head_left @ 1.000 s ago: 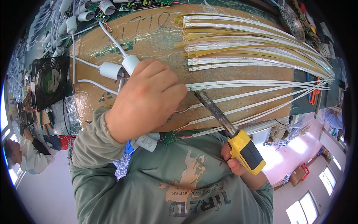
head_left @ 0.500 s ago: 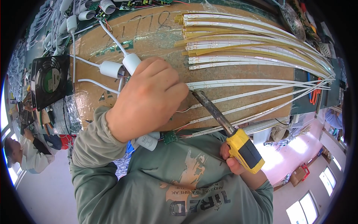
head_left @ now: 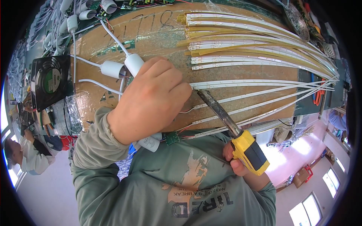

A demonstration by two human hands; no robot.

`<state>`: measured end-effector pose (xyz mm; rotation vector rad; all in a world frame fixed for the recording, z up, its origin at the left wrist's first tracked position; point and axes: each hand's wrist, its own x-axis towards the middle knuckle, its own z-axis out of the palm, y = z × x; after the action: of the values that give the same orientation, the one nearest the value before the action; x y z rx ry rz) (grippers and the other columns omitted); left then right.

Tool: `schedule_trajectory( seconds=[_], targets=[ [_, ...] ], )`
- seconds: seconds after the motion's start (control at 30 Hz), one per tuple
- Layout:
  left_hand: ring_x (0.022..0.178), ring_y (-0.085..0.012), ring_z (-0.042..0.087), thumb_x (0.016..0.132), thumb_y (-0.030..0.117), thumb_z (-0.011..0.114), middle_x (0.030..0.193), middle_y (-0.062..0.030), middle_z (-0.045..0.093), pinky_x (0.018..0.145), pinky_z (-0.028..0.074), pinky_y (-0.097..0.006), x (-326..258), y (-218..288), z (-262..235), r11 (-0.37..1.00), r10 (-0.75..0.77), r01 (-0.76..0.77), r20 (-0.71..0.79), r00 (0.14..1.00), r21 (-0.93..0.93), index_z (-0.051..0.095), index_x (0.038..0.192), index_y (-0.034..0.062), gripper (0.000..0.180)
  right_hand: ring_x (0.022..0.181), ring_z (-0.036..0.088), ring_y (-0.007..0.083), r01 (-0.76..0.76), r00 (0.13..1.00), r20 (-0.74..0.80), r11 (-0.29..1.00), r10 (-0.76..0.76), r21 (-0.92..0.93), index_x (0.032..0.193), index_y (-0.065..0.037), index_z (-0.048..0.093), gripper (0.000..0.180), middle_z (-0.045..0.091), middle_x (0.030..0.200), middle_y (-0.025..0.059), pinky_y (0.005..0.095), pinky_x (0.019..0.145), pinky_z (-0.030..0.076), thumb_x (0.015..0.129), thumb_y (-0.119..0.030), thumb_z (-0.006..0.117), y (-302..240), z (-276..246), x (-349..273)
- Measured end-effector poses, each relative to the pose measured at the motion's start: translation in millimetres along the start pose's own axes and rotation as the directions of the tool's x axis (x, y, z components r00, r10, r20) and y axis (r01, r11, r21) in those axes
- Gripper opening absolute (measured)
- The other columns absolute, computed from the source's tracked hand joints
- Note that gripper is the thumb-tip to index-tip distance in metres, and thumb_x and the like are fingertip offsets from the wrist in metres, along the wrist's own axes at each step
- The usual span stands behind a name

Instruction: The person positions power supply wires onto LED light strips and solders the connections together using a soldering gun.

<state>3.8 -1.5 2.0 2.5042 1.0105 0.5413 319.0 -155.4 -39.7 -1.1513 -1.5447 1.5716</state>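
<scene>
Closed in a pinch over the cardboard, my left hand (head_left: 151,98) has its fingertips hidden under it, so what it grips does not show. A white plastic cap (head_left: 134,64) with a white cable comes out from behind its knuckles. My right hand (head_left: 234,162) is wrapped around the yellow and black handle of a soldering iron (head_left: 250,152). The iron's dark tip sits just right of my left fingers, by the end of a white LED strip (head_left: 241,83). Several LED strips fan out to the right. A small green circuit board (head_left: 172,138) with red wires joins one strip near my shirt.
A black fan (head_left: 50,83) stands at the left. More white caps (head_left: 112,69) with cables lie around the back left. Bundled LED strips with yellow backing (head_left: 241,41) cover the back right, red-handled pliers (head_left: 318,96) beyond. Another person (head_left: 32,154) is at the far left.
The soldering iron has shifted slightly to the right, its tip a little further from my left fingers. My left hand has moved very slightly right.
</scene>
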Motion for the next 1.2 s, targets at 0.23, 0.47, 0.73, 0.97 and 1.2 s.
schedule_trajectory(
  seconds=[0.23, 0.47, 0.73, 0.97, 1.2],
  targets=[
    [0.090, -0.0333, 0.061, 0.066, -0.003, 0.074, 0.086, -0.0108, 0.056, 0.097, 0.054, -0.049, 2.7, 0.3, 0.7, 1.000, 0.000, 0.000, -0.007, 1.000, -0.003, 0.066, 0.090, 0.0024, 0.026, 0.063, 0.060, 0.0249, 0.015, 0.999, -0.046, 0.998, -0.012, 0.058, 0.086, -0.008, 0.062, 0.023, 0.061, 0.076, 0.0061, 0.0349, 0.055, 0.046, 0.093, -0.028, 0.072, -4.6, 0.4, 3.7],
    [0.088, -0.0335, 0.060, 0.066, -0.004, 0.074, 0.085, -0.0108, 0.056, 0.100, 0.053, -0.050, 3.9, 0.6, -1.3, 1.000, 0.012, -0.012, -0.009, 1.000, -0.018, 0.066, 0.088, 0.0030, 0.024, 0.072, 0.062, 0.0176, 0.035, 0.978, -0.209, 0.954, 0.029, 0.299, 0.099, -0.006, 0.062, 0.033, 0.064, 0.086, 0.0068, 0.0338, 0.061, 0.051, 0.096, -0.035, 0.075, -13.6, -3.6, 11.3],
    [0.085, -0.0351, 0.059, 0.066, -0.006, 0.072, 0.085, -0.0117, 0.057, 0.088, 0.053, -0.047, 2.8, 0.1, 3.2, 0.999, 0.018, -0.021, -0.064, 0.998, -0.045, 0.065, 0.086, 0.0020, 0.022, 0.060, 0.054, 0.0117, 0.324, 0.760, -0.610, 0.944, -0.224, 0.058, 0.145, 0.003, 0.044, 0.068, 0.057, 0.079, 0.0032, 0.0327, 0.058, 0.050, 0.099, -0.039, 0.072, -46.9, -75.1, 92.4],
    [0.088, -0.0334, 0.055, 0.067, 0.007, 0.071, 0.083, -0.0109, 0.051, 0.103, 0.049, -0.051, 0.6, -1.1, 6.2, 0.999, 0.034, -0.035, -0.062, 0.997, -0.025, 0.059, 0.081, 0.0045, 0.019, 0.060, 0.054, 0.0126, 0.443, 0.585, -0.701, 0.885, -0.408, -0.145, 0.143, 0.004, 0.046, 0.053, 0.057, 0.078, 0.0048, 0.0336, 0.059, 0.052, 0.101, -0.024, 0.064, -67.0, -112.2, 125.4],
    [0.088, -0.0334, 0.056, 0.068, 0.006, 0.070, 0.084, -0.0107, 0.051, 0.103, 0.050, -0.052, 0.7, 0.4, 6.8, 0.999, 0.033, -0.034, -0.083, 0.996, -0.015, 0.060, 0.083, 0.0041, 0.018, 0.057, 0.050, 0.0121, 0.212, 0.533, -0.793, 0.954, -0.295, -0.212, 0.138, 0.004, 0.050, 0.045, 0.055, 0.076, 0.0033, 0.0307, 0.054, 0.046, 0.101, -0.018, 0.064, -49.8, -127.6, 135.1]
  ],
)
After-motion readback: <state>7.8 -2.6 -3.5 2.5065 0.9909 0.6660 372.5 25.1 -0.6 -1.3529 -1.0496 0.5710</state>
